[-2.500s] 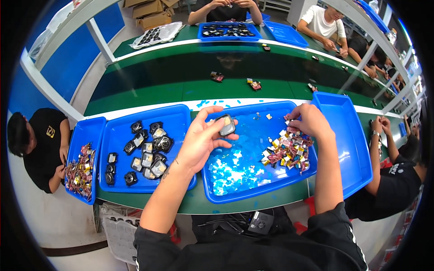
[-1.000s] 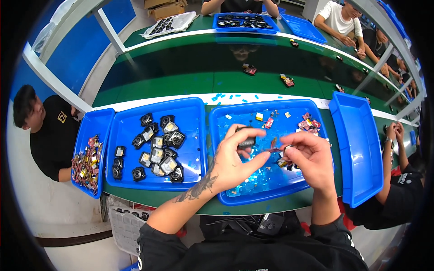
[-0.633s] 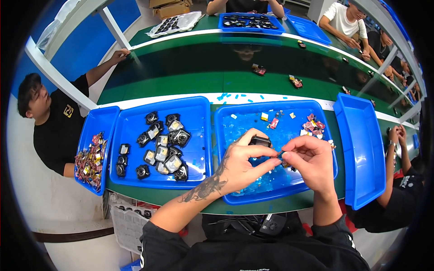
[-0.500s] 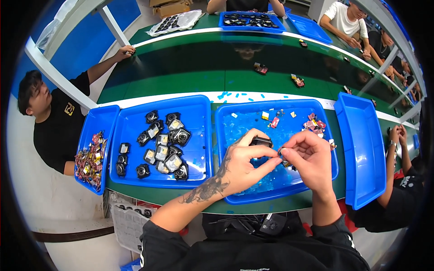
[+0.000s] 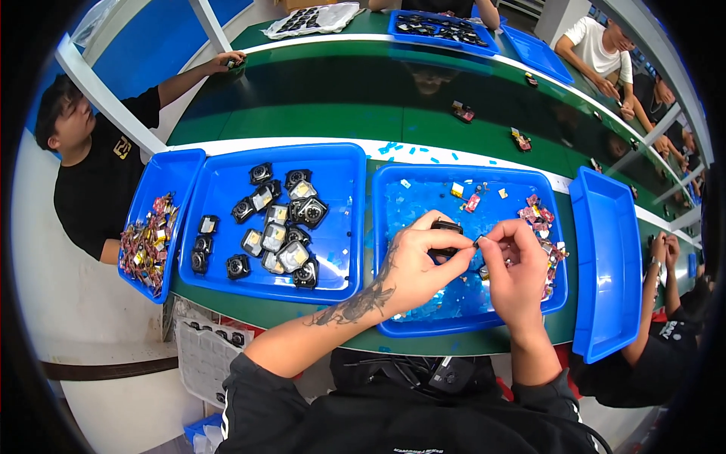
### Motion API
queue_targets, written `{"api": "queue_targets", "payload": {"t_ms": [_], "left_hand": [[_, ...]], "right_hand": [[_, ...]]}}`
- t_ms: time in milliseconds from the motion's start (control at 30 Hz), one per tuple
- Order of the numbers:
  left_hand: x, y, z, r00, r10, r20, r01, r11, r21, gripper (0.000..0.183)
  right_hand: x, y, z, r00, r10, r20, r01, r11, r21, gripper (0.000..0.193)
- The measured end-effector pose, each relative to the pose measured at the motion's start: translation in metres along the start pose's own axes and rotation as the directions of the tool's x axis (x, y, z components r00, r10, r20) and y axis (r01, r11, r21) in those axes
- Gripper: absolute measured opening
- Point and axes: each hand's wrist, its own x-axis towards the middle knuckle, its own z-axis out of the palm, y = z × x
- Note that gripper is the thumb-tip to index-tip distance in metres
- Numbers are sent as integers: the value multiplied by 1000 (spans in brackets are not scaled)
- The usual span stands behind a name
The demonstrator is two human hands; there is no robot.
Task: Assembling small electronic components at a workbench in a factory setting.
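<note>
Module (image 5: 446, 227), small and black, sits pinched in my left hand (image 5: 420, 265) above the middle tray (image 5: 393, 321); my right hand (image 5: 514, 268) pinches a tiny part (image 5: 478, 241) against it. I'd keep both steady, aligning edges before pressing.

Black rolled sleeves, tattooed left forearm (image 5: 355, 304)

Blue trays (image 5: 348, 170) on a green table (image 5: 318, 121) with a white stripe — black and silver parts (image 5: 276, 227); the left hand (image 5: 412, 268) holds a black piece (image 5: 446, 227).
</note>
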Motion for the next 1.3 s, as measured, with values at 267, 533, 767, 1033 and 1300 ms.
{"api": "queue_targets", "payload": {"t_ms": [267, 533, 767, 1033, 1300], "left_hand": [[-2, -10, 2, 998, -62, -19, 60, 995, -83, 13], [6, -1, -1, 986, -160, 51, 167, 957, -238, 12], [5, 5, -3, 926, -258, 275, 366, 791, -491, 24], [5, -11, -1, 996, 29, -90, -48, 975, -216, 55], [-3, -6, 9, 992, -41, 120, 88, 899, -428, 39]], "right_hand": [[-2, -9, 2, 962, -263, 69, 271, 915, -300, 14], [12, 2, -25, 989, -52, 137, 76, 981, -176, 24], [7, 17, -26, 957, -6, 288, -145, 855, 498, 19], [4, -13, -22, 938, -265, 225, 326, 894, -308, 12], [2, -15, 0, 973, -227, 44, 231, 945, -231, 19]]}}
